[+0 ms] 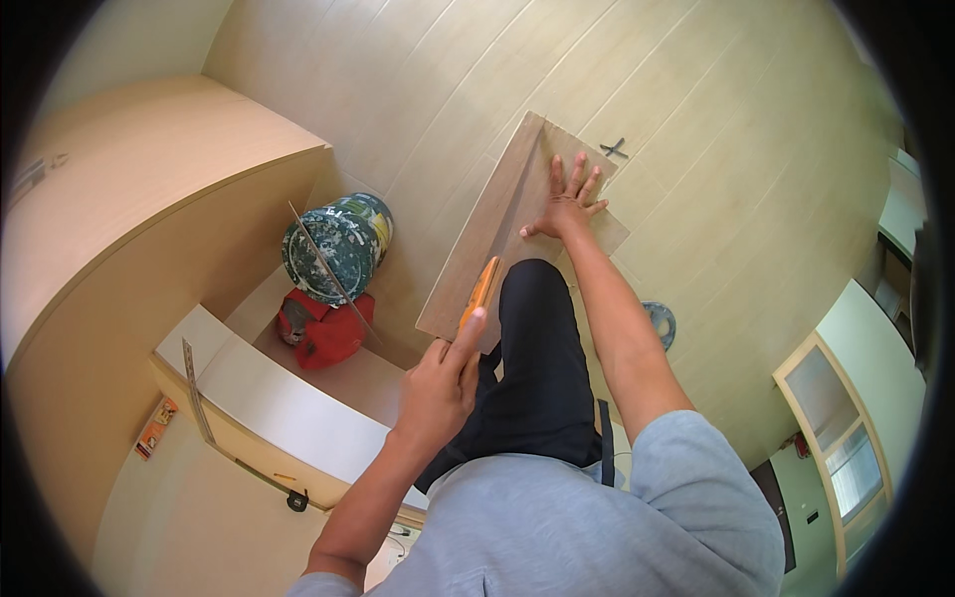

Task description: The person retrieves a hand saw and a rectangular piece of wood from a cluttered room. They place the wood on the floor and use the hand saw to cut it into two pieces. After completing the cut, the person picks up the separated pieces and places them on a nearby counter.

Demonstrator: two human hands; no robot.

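A flat wood-look board point(477, 214) lies on the floor ahead of my knees. My left hand point(438, 393) is closed round the orange handle of a handsaw point(482, 290), with the thumb pointing forward along it. The saw's dark blade runs away from me over the board toward its far edge. Pressed flat on the board, right of the blade, is my right hand point(566, 211) with its fingers spread. My dark-trousered knee covers part of the board's near side. Whether the blade's teeth touch the wood cannot be made out.
Left stand a paint-splattered bucket point(328, 257) with a thin strip across it, and a red bag point(336, 333). A metal square point(193, 383) and tape measure point(296, 500) lie by a white-topped panel point(279, 383). A black cross-shaped piece point(614, 148) and grey ring point(661, 325) lie right.
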